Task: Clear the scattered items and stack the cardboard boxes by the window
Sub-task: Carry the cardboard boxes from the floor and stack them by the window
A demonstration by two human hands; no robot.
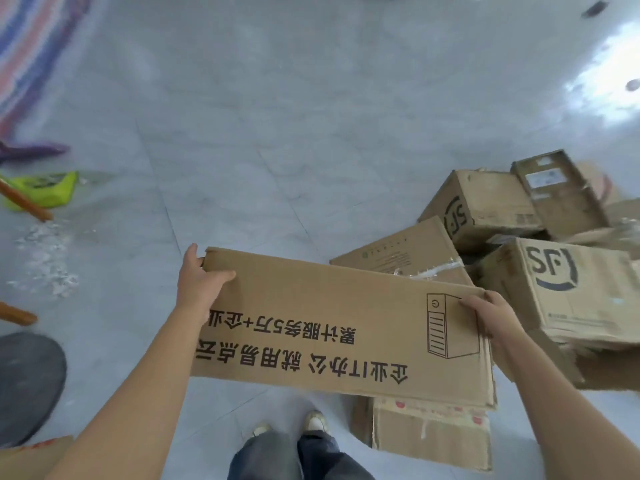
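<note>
I hold a flattened cardboard box [332, 327] printed with black characters and a computer-tower drawing, lifted above the floor in front of me. My left hand [199, 282] grips its upper left corner, thumb on the printed face. My right hand [491, 317] grips its right edge, fingers curled over the top. To the right lies a jumble of cardboard boxes: a tilted one marked SF [568, 289], another SF box [481, 206] behind it, a flat box with torn tape [405, 251], and a small open tray-like box [557, 192]. Another flattened box [433, 434] lies under the held one.
Pale tiled floor [277, 116] spreads ahead. At left are a green dustpan [45, 190], wooden handles [24, 202], white debris [48, 265], a dark round object [27, 382] and a striped cloth [31, 46]. My feet [291, 427] stand below the box. Small bits lie far right.
</note>
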